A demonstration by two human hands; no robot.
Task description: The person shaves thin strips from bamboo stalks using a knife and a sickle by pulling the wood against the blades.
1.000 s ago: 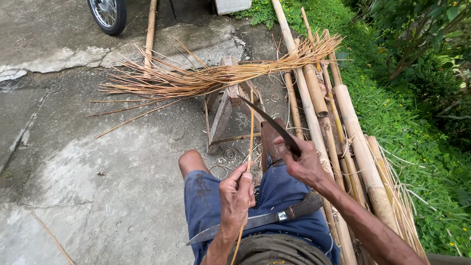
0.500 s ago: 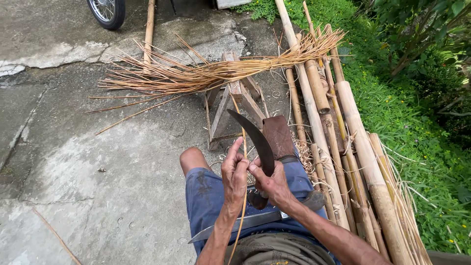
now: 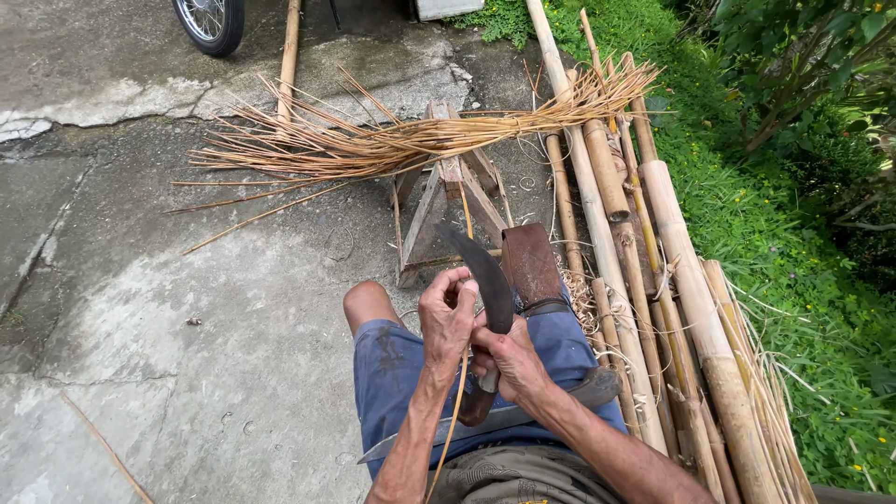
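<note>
The right hand (image 3: pixel 509 359) is gripping the knife (image 3: pixel 485 280), its blade pointing to twelve o'clock, while the left hand (image 3: pixel 446 317) is pinching the strip (image 3: pixel 455 411); guiding slowly seems wise.

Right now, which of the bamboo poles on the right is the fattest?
The pale thick bamboo pole on the pile's grass side; the poles beside it are thinner and browner.

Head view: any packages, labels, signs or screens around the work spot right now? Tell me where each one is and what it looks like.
None in view: no package, label, sign or screen.
Nearest candidate: a pale grey boxy thing at the top edge, cut off by the frame; too little shows to tell what it is.
The rest is bamboo poles, a bundle of strips, a wooden stand, a wheel and the curved knife in the hands.
</note>
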